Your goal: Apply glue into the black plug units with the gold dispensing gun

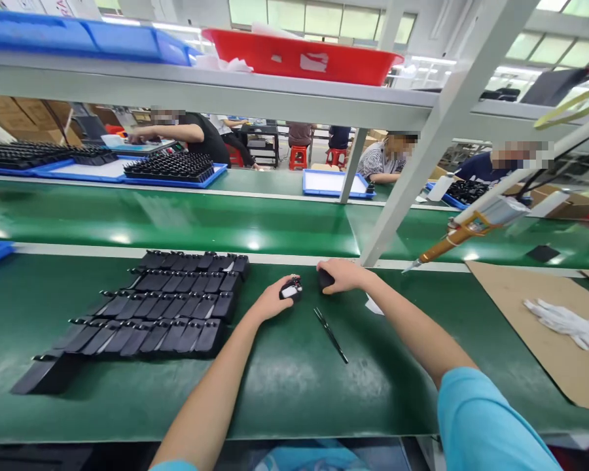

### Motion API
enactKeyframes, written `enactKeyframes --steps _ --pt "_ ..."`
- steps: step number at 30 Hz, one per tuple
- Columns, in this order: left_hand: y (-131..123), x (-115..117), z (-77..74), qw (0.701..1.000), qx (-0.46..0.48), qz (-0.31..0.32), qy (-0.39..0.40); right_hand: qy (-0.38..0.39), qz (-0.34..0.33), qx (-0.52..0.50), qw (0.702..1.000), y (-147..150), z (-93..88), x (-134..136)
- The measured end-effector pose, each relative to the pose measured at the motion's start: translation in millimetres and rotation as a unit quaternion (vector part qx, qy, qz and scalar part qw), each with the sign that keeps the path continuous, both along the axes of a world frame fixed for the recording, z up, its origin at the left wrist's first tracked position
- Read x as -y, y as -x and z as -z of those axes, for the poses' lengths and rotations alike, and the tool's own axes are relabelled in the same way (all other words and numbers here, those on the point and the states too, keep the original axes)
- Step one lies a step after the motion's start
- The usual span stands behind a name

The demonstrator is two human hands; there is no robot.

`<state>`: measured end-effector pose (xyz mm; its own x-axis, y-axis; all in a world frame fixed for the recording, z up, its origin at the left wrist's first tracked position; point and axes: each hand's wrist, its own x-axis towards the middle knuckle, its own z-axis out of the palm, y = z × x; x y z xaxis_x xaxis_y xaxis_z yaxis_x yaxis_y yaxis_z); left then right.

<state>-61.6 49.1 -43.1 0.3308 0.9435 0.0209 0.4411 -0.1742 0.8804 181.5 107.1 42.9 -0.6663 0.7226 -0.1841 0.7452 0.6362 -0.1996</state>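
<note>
My left hand [275, 301] is closed around a small black device part [291, 288] with a white piece and some wiring showing on its top. To its right, my right hand [342, 275] grips a black plastic housing [326, 279], partly hidden behind the fingers. A gap separates the two pieces. A pair of dark tweezers [330, 335] lies on the green bench just below my hands. Left of my arms, several black housings [137, 307] lie in slanted rows, with one single housing [46, 374] at the front left corner.
An electric screwdriver [464, 235] hangs at the right near a slanted metal post [442, 131]. Cardboard [515, 314] with white gloves [569, 322] covers the right side. Behind runs a green conveyor [201, 219]; a shelf holds a red tray [294, 55]. Co-workers sit beyond.
</note>
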Motion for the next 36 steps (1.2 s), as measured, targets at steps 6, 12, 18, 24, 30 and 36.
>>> enactKeyframes --steps 6,12,18,24,30,36 --pt "16.9 7.7 -11.0 0.998 0.016 0.053 0.028 -0.126 0.020 -0.223 0.967 -44.3 -22.1 45.5" --pt "-11.5 6.0 -1.3 0.994 0.062 -0.081 -0.032 -0.399 0.232 -0.552 0.695 -123.5 -27.6 78.1" --pt "-17.3 12.1 -5.3 0.991 0.004 -0.086 -0.099 -0.361 0.437 -0.621 0.542 -163.6 -11.0 58.2" --pt "-6.0 16.0 -12.7 0.996 -0.020 -0.007 -0.084 -0.130 0.482 -0.656 0.566 -189.0 0.8 14.0" --pt "-1.8 18.4 -18.9 0.996 -0.063 -0.026 -0.058 -0.048 0.485 -0.658 0.575 -193.6 -2.3 -5.6" --pt "-13.9 24.9 -27.5 0.991 -0.060 -0.027 -0.115 -0.039 0.480 -0.647 0.592 -189.0 -7.5 -1.3"
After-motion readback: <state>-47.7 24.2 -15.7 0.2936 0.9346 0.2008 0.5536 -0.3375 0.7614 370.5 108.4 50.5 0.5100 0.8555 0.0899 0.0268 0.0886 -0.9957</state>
